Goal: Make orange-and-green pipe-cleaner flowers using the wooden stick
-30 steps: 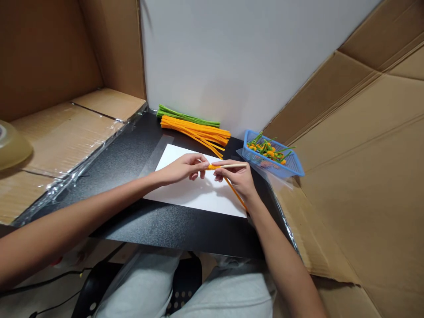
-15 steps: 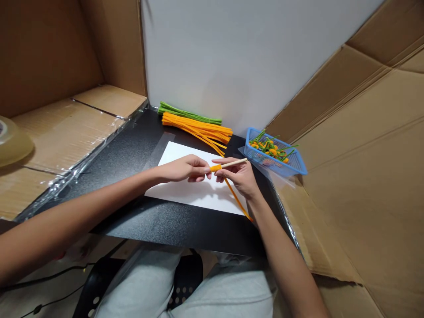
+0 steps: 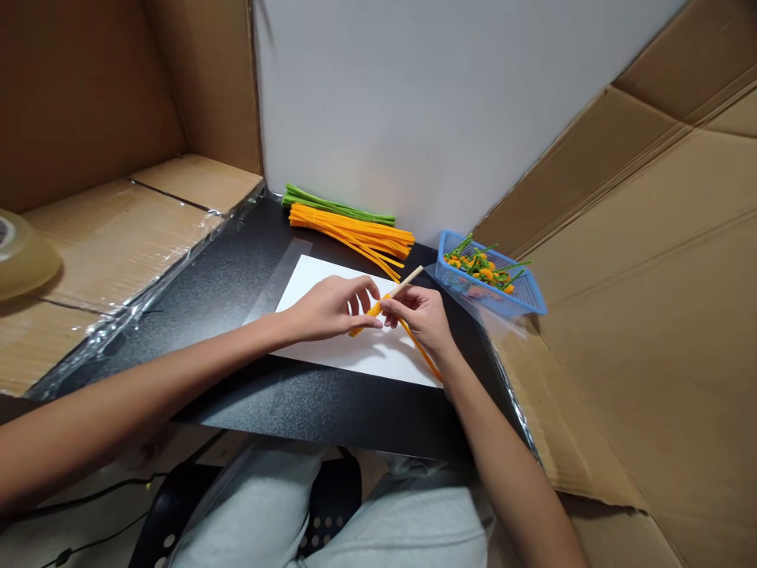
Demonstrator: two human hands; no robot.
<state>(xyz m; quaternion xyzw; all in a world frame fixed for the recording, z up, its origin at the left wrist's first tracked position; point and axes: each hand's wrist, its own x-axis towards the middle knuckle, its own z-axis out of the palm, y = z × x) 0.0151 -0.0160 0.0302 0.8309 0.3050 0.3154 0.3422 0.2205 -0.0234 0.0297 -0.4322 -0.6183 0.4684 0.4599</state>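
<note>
Over a white sheet point(image 3: 331, 351), my right hand point(image 3: 423, 315) pinches a pale wooden stick point(image 3: 409, 279) that slants up to the right. An orange pipe cleaner point(image 3: 378, 306) is coiled round the stick's lower part, and its loose tail hangs down to the right past my right hand. My left hand point(image 3: 340, 308) is open beside the coil, thumb and fingers spread around its lower end. Whether the left fingers touch the coil I cannot tell.
Behind the sheet lie bundles of orange pipe cleaners point(image 3: 348, 225) and green pipe cleaners point(image 3: 337, 203). A blue basket point(image 3: 526, 300) with several orange-and-green pieces stands at the right. Cardboard walls flank the black table point(image 3: 284, 402); a tape roll point(image 3: 24, 256) sits far left.
My left hand has let go of the coiled end and its fingers have spread. The stick has tilted more steeply, its bare end up and its orange end lower.
</note>
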